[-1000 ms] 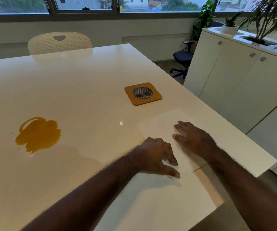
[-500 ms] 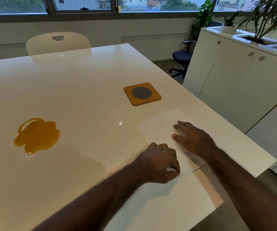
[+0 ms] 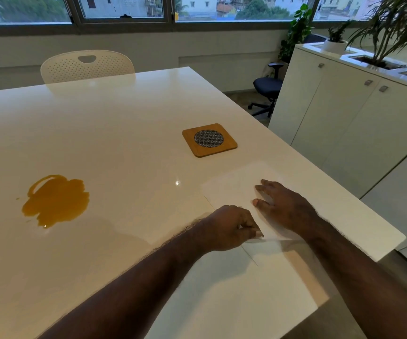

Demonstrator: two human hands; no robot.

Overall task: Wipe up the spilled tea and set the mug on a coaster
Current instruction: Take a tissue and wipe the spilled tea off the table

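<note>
Left hand (image 3: 231, 228) pinches the near edge of the white tissue (image 3: 234, 184); right hand (image 3: 283, 206) presses it flat, so it may tear. Spilled tea (image 3: 55, 201) lies well left on the worktop (image 3: 124, 118).

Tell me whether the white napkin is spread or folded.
Spread: the napkin lies flat under the right hand; the left hand pinches its near edge.

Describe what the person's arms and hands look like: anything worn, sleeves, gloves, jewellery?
Both forearms are bare as far as the frame shows, with no sleeves visible. The left hand and right hand wear no gloves; no watch, bracelet or ring shows.
</note>
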